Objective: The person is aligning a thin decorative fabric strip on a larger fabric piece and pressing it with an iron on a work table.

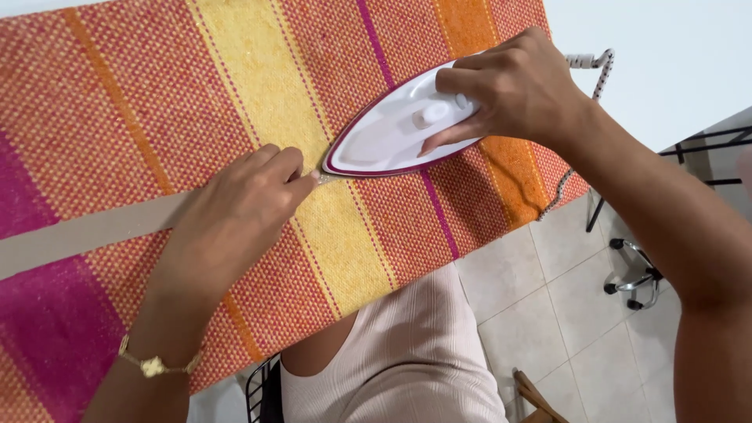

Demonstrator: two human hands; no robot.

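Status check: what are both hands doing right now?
Right hand grips white iron. Left hand pinches beige strip at iron's tip. Nothing in the way on striped cloth.

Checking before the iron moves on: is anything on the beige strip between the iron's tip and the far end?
Yes. The left hand pinches the beige strip right at the tip of the iron, which the right hand holds. Beyond that hand the strip lies bare.

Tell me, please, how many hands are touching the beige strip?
1: the left hand pinches the beige strip just ahead of the iron's tip; the right hand holds the iron instead.
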